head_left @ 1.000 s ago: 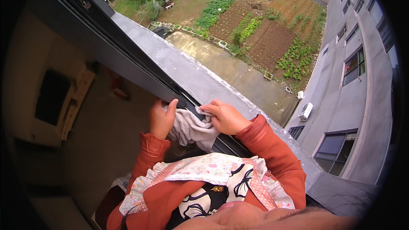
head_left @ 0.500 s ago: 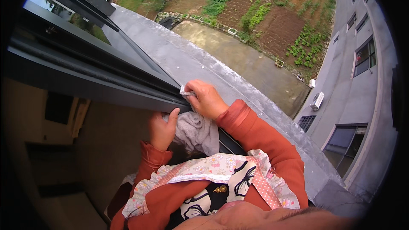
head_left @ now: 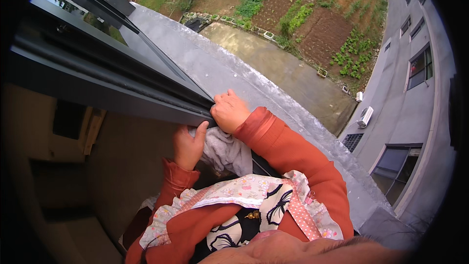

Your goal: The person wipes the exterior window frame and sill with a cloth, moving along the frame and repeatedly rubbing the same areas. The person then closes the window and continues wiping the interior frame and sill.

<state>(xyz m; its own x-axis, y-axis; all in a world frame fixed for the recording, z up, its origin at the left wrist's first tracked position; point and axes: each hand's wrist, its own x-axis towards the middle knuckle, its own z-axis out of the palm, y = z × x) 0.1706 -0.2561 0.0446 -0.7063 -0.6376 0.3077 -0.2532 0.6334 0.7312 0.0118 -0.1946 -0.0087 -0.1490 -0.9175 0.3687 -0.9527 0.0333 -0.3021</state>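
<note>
A dark grey window frame (head_left: 127,101) slants in from the left, its near end between my hands. My right hand (head_left: 229,112) is closed at that end, fingers curled against the frame's outer edge. From beneath it hangs a crumpled pale grey cloth (head_left: 228,152), part of which lies under its fingers. On the inner side, my left hand (head_left: 187,145) grips the frame's lower edge, thumb upright against it. Its other fingers are hidden behind the thumb and frame. The cloth's bunched body sits right beside this hand.
Outside the window runs a grey concrete ledge (head_left: 195,58), with a drop to a paved yard (head_left: 273,66) and garden plots (head_left: 317,39) below. A grey building wall (head_left: 391,102) rises at the right. Inside, at left, is a dim room with pale furniture (head_left: 29,132).
My right hand has shifted slightly left and rolled over the frame's end; the cloth corner that showed at its fingertips is now covered. The left hand stays at the frame's lower edge.
</note>
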